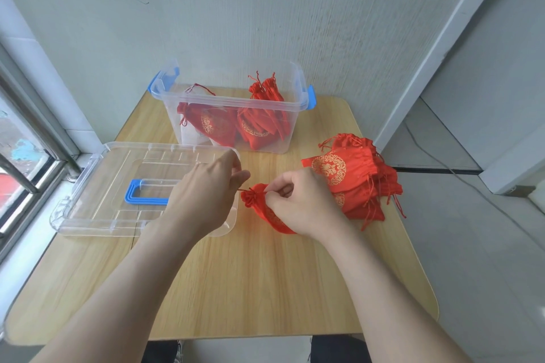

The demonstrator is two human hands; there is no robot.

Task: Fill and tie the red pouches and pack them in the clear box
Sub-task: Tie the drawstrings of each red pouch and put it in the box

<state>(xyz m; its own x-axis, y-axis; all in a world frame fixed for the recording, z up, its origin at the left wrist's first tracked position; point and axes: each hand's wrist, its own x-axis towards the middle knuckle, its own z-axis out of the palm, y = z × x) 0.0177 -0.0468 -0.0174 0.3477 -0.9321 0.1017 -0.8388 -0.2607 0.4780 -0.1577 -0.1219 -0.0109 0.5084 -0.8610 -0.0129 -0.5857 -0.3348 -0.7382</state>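
Observation:
A small red pouch [259, 206] with gold print lies on the wooden table [265, 280], its neck gathered tight. My left hand [206, 194] pinches one end of its red drawstring and my right hand [298, 200] pinches the other end, resting over the pouch body. A stack of flat red pouches [351, 180] lies just right of my right hand. The clear box [236, 106] with blue latches stands open at the back of the table and holds several tied red pouches [253, 124].
The clear lid [118, 186] with a blue handle lies flat at the left, partly under my left hand. A window frame [26, 162] borders the left side. A wall stands behind the box. A cable runs on the floor at the right.

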